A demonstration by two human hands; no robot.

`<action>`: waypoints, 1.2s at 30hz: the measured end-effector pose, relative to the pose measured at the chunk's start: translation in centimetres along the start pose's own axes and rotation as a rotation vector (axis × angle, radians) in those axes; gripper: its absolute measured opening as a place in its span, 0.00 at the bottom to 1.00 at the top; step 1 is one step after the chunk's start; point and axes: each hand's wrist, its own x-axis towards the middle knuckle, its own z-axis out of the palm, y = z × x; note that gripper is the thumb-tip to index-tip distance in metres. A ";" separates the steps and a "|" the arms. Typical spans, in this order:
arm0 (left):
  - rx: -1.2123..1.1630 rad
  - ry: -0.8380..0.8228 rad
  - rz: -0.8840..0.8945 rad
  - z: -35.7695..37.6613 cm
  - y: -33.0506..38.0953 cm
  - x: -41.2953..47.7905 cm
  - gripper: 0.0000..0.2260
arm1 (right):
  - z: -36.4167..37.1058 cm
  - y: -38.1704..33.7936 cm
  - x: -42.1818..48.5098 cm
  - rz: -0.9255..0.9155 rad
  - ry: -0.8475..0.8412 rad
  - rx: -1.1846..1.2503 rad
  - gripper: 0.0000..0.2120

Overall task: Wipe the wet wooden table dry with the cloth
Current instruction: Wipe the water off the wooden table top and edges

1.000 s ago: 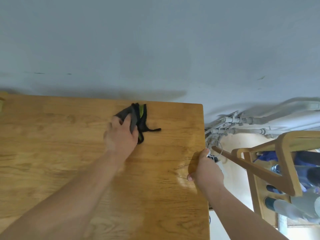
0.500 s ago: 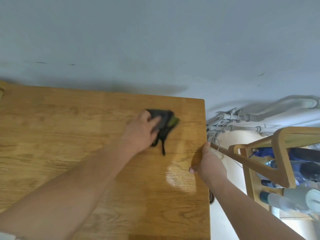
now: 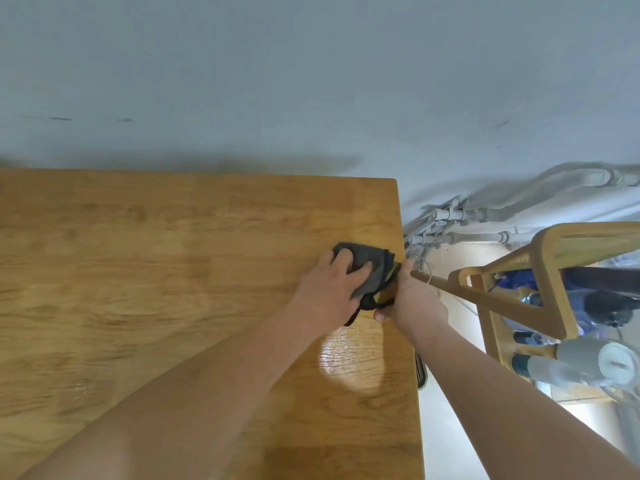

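Observation:
The wooden table (image 3: 138, 271) fills the lower left, with its right edge running down the middle of the view. A bunched dark grey cloth (image 3: 372, 268) with black straps and a bit of yellow-green lies near that edge. My left hand (image 3: 329, 292) presses down on it, fingers curled over the top. My right hand (image 3: 415, 299) grips the table's right edge just beside the cloth, thumb on top, touching the cloth's straps. A glossy wet patch (image 3: 353, 362) shines on the wood below the hands.
A grey wall stands behind the table's far edge. To the right, off the table, is a wooden frame (image 3: 554, 271) with bottles (image 3: 571, 365) under it. Grey pipes (image 3: 485, 216) run along the wall's base.
My left hand has slid the cloth rightward across the table until it meets the right hand at the edge. The right hand has kept its grip on the edge.

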 end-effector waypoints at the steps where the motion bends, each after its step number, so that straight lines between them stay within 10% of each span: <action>1: 0.032 -0.042 0.099 -0.3 -0.8 -0.8 0.27 | 0.1 0.4 -0.4 -0.018 0.019 -0.030 0.57; 4: 0.139 -0.114 0.178 -2.0 -5.5 -2.8 0.27 | 2.1 2.0 -2.3 -0.103 0.126 -0.072 0.48; 10: -0.033 0.142 -0.630 -0.4 -2.2 -4.4 0.25 | 7.9 7.7 -7.6 -0.170 0.228 0.305 0.22; 16: 0.000 0.058 -0.247 2.9 7.7 -5.0 0.25 | 11.4 13.7 -13.8 -0.154 0.071 0.554 0.13; 29: -0.020 -0.077 -0.242 11.8 19.8 -23.2 0.28 | 16.5 17.6 -17.1 0.018 -0.181 0.860 0.11; 36: 0.147 -0.220 -0.142 12.6 19.7 -26.6 0.47 | 17.7 17.4 -17.6 0.053 -0.259 0.901 0.12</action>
